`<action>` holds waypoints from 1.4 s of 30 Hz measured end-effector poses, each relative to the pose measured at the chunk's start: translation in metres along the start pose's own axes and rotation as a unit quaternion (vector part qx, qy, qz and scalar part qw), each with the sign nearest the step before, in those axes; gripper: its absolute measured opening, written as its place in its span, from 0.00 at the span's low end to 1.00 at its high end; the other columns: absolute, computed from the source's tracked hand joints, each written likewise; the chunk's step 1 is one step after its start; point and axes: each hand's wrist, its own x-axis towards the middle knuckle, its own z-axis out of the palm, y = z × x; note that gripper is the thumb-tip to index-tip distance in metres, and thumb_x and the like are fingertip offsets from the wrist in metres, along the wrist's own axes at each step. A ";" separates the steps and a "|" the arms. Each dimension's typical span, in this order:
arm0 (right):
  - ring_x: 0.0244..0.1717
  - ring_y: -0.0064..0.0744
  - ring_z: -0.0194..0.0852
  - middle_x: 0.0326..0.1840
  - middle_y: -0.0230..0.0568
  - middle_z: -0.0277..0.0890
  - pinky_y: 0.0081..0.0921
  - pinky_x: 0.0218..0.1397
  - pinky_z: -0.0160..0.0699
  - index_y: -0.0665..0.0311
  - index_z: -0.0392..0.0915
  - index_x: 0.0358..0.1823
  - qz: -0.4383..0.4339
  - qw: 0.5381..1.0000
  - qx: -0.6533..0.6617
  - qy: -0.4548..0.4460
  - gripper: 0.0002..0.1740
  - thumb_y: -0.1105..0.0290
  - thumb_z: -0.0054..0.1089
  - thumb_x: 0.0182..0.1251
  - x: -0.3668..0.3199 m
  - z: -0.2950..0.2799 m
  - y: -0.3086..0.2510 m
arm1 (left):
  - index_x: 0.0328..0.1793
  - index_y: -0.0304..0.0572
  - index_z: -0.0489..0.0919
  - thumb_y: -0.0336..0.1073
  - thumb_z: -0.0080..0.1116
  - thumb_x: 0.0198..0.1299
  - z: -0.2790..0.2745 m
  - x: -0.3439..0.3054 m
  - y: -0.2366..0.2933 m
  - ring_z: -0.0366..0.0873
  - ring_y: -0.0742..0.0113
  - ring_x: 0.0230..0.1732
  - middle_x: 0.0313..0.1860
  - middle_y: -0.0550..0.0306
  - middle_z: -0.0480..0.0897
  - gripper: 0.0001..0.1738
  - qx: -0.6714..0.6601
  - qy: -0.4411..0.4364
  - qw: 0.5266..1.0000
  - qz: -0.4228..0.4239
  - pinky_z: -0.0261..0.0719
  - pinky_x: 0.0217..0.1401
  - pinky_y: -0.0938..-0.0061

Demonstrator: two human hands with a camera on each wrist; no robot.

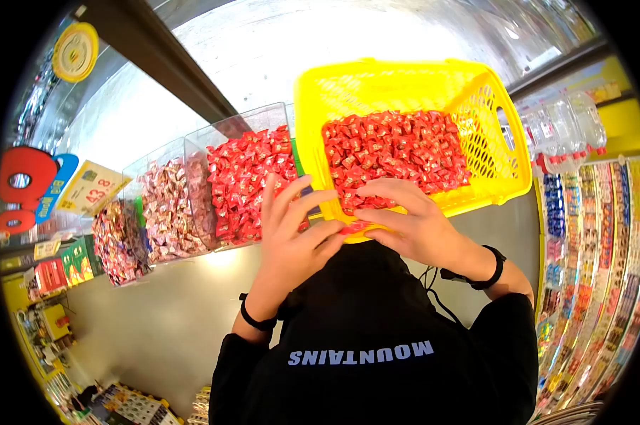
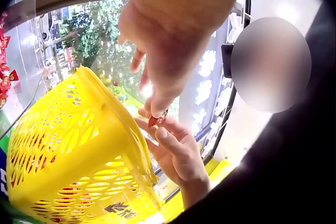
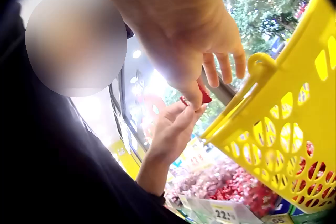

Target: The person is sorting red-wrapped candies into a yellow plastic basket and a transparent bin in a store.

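Note:
Both hands meet at the near edge of a yellow basket [image 1: 500,188] that holds many red-wrapped candies [image 1: 394,149]. Between them is one small red wrapped candy [image 1: 355,227], also visible in the left wrist view [image 2: 157,120] and the right wrist view [image 3: 206,98]. My left hand [image 1: 292,237] pinches one end of it between thumb and finger, the other fingers spread. My right hand [image 1: 423,230] pinches the other end from the right. The fingertips partly cover the wrapper.
Left of the basket stand clear bins of red candies [image 1: 246,177] and pink-wrapped candies [image 1: 171,212]. A price sign [image 1: 93,188] is at the far left. Large clear bottles [image 1: 561,131] and shelves of packaged goods [image 1: 592,283] are on the right.

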 end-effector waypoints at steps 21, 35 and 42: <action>0.73 0.53 0.77 0.71 0.48 0.79 0.54 0.80 0.72 0.61 0.87 0.55 0.047 0.976 -0.180 0.117 0.20 0.72 0.75 0.59 -0.074 -0.061 0.054 | 0.64 0.46 0.86 0.31 0.75 0.60 -0.018 0.064 -0.003 0.68 0.39 0.81 0.77 0.46 0.76 0.24 0.182 0.003 0.980 -0.086 0.66 0.82 0.45; 0.71 0.49 0.77 0.67 0.45 0.81 0.51 0.80 0.71 0.59 0.88 0.49 0.094 0.960 -0.190 0.182 0.15 0.64 0.76 0.63 -0.116 -0.111 0.125 | 0.57 0.50 0.88 0.43 0.73 0.62 0.159 0.233 0.045 0.68 0.41 0.81 0.74 0.48 0.78 0.18 0.076 -0.277 0.948 0.136 0.65 0.83 0.45; 0.72 0.48 0.76 0.68 0.45 0.81 0.50 0.81 0.69 0.59 0.89 0.50 0.112 0.973 -0.143 0.143 0.16 0.58 0.73 0.66 -0.116 -0.110 0.131 | 0.57 0.49 0.91 0.55 0.72 0.62 0.250 0.176 -0.007 0.61 0.44 0.85 0.79 0.45 0.74 0.24 0.299 -0.488 0.815 0.092 0.50 0.90 0.41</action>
